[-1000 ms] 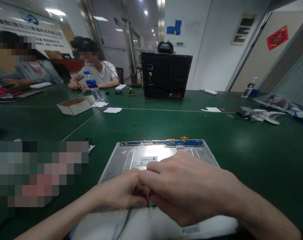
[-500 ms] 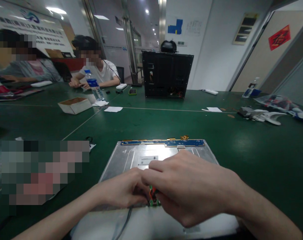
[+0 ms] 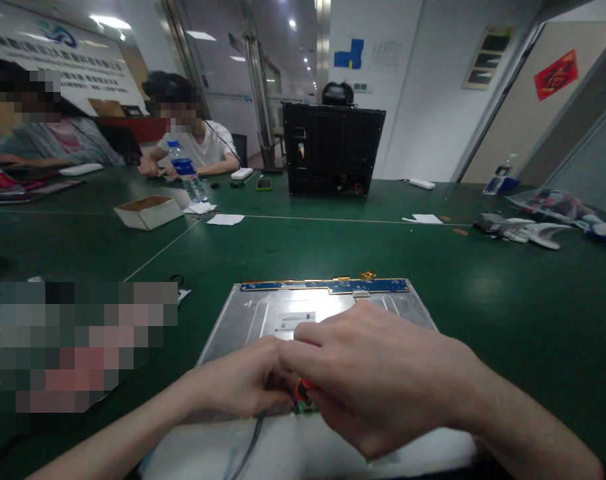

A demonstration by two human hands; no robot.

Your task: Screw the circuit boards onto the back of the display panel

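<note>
A flat display panel (image 3: 247,313) lies face down in front of me, its metal back up and a blue circuit strip (image 3: 293,287) along its far edge. Both my hands meet over its near part. My right hand (image 3: 383,373) is curled closed around a small red-orange and black piece (image 3: 303,388), mostly hidden by the fingers, just above a bit of green circuit board (image 3: 305,407). Beside it my left hand (image 3: 253,380) has its fingers pinched down at the panel's near edge; what they hold is hidden. A dark cable (image 3: 254,443) runs toward me from below the left hand.
Whitish foam-like sheeting (image 3: 303,450) lies at the near edge. Across the green table (image 3: 463,307) stand a black monitor-like casing (image 3: 335,150), a water bottle (image 3: 185,172) and an open carton (image 3: 150,212). Two people sit at far left. Bagged parts (image 3: 517,227) lie at right.
The red-orange and black piece has turned slightly and shows less between my hands. Both hands stay in nearly the same place.
</note>
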